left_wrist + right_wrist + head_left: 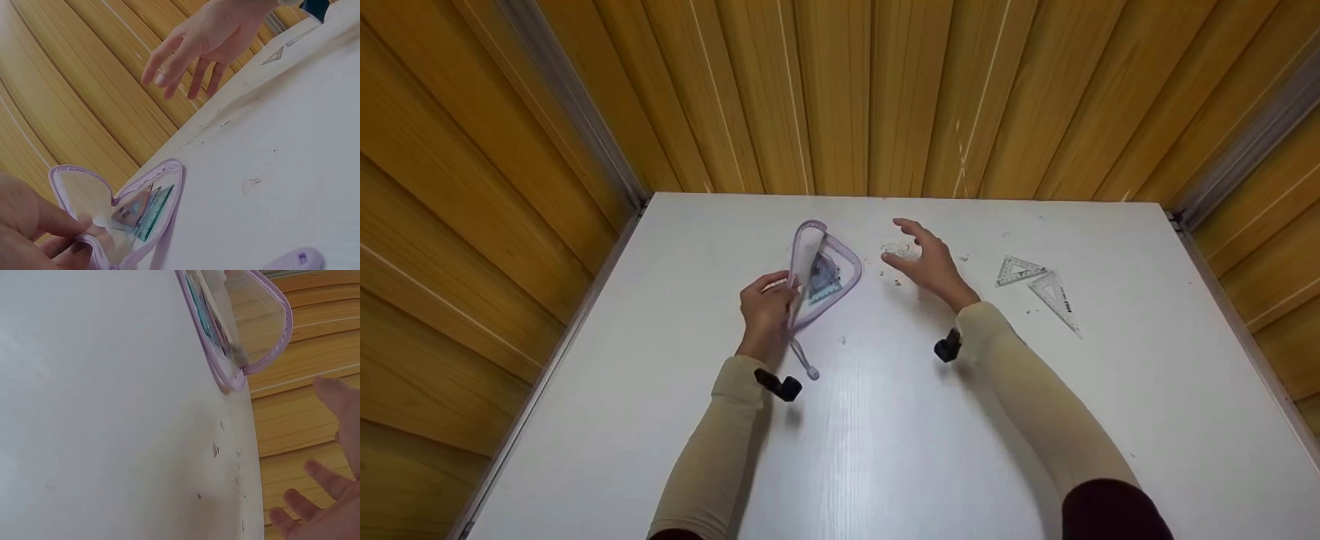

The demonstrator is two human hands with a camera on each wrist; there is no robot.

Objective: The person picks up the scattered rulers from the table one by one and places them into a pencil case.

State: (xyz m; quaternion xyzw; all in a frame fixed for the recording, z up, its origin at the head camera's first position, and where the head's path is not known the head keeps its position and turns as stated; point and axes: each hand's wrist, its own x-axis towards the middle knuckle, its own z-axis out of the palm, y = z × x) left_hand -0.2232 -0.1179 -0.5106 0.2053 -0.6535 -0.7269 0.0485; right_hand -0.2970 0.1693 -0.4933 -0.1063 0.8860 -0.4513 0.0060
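Note:
A clear zip pouch with lilac edging (851,262) stands open on the table, left of centre. My left hand (767,306) pinches its raised flap edge between thumb and fingers, which the left wrist view shows close up. Inside lie a teal ruler (156,212) and a bluish, see-through set square shape (134,215), partly overlapping. A lilac wrist strap (802,358) trails from the pouch's near end. Right of the pouch, my right hand (930,262) is held above the table, fingers spread and thumb apart, with nothing in it.
Two clear set squares, a smaller one (1020,270) and a longer one (1056,301), lie on the white table (855,450) to the right. Dark specks and scuffs mark the tabletop near the right hand. Yellow plank-patterned panels (870,97) border the table at the back and sides.

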